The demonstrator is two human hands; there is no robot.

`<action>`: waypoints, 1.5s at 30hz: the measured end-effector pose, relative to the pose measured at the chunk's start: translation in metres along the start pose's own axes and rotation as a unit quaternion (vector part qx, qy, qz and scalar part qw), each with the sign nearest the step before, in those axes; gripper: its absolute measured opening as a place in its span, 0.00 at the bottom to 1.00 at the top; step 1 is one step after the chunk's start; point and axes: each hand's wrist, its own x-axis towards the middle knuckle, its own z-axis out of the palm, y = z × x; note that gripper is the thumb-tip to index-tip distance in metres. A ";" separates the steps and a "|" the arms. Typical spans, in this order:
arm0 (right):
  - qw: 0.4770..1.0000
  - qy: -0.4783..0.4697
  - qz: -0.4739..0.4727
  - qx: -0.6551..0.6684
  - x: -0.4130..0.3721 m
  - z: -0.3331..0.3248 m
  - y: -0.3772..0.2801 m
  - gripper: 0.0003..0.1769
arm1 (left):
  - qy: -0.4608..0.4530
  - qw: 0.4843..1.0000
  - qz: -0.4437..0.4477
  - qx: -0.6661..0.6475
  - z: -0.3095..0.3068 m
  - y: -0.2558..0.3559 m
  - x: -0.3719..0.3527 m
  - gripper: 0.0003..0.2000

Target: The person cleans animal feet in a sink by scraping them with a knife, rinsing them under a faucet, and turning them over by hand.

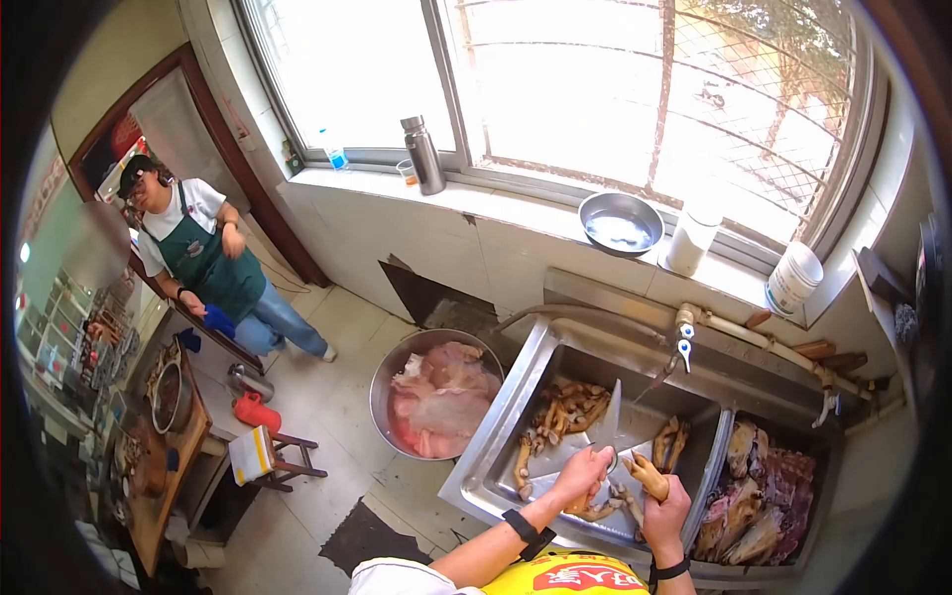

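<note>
Over the front of the left sink basin (481,486), my left hand (585,474) is closed round the handle of a knife (612,416), its blade pointing up and away. Just to the right, my right hand (666,516) grips a yellowish-brown animal foot (647,476), which sticks up from the fist towards the knife. Several similar feet (570,409) lie heaped at the basin's back left, and a few more (671,443) rest near its right wall. Others lie beneath my hands, partly hidden by them.
The right basin holds dark red meat (788,486). A large metal bowl of pale meat (446,397) stands on the floor left of the sink. Taps (684,342) are behind the basins. A person in a green apron (203,253) stands at the left near a stool (273,456).
</note>
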 end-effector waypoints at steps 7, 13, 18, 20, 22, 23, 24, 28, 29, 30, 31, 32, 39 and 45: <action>0.998 -0.066 -0.002 0.003 -0.005 0.004 -0.021 0.08 | -0.029 0.994 0.104 0.003 -0.005 0.008 -0.007 0.18; 0.996 -0.079 -0.030 0.009 -0.011 -0.004 -0.033 0.07 | -0.135 0.985 0.101 -0.018 -0.022 0.010 -0.017 0.16; 0.994 -0.105 -0.012 0.013 -0.025 -0.006 -0.031 0.07 | -0.179 0.981 0.061 0.040 -0.037 0.019 -0.039 0.13; 0.992 -0.121 -0.015 -0.002 -0.031 -0.006 -0.036 0.07 | -0.206 0.976 0.069 0.033 -0.045 0.019 -0.043 0.13; 0.991 -0.133 -0.009 0.002 -0.036 -0.006 -0.039 0.07 | -0.231 0.970 0.075 0.025 -0.049 0.017 -0.049 0.13; 0.990 -0.142 -0.001 0.008 -0.037 -0.007 -0.041 0.07 | -0.235 0.968 0.080 0.030 -0.050 0.017 -0.052 0.13; 0.990 -0.143 -0.002 0.007 -0.039 -0.008 -0.044 0.07 | -0.239 0.967 0.085 0.035 -0.052 0.017 -0.054 0.13; 0.982 -0.184 0.016 0.040 -0.042 -0.012 -0.048 0.09 | -0.245 0.964 0.093 0.042 -0.054 0.016 -0.061 0.13; 0.976 -0.206 0.031 0.065 -0.041 -0.015 -0.048 0.09 | -0.239 0.965 0.098 0.047 -0.053 0.017 -0.063 0.12; 0.976 -0.206 0.027 0.064 -0.041 -0.018 -0.049 0.09 | -0.233 0.966 0.104 0.052 -0.053 0.018 -0.064 0.11; 0.968 -0.228 0.062 0.086 -0.041 -0.021 -0.052 0.09 | -0.230 0.966 0.109 0.054 -0.052 0.021 -0.066 0.11; 0.957 -0.251 0.097 0.108 -0.040 -0.024 -0.053 0.10 | -0.236 0.963 0.118 0.050 -0.052 0.022 -0.068 0.12; 0.882 -0.378 0.182 0.215 -0.022 -0.050 -0.016 0.16 | -0.240 0.961 0.129 0.052 -0.032 0.025 -0.058 0.13; 0.868 -0.393 0.172 0.249 -0.020 -0.067 0.033 0.15 | -0.185 0.975 0.120 0.043 0.008 0.029 -0.057 0.08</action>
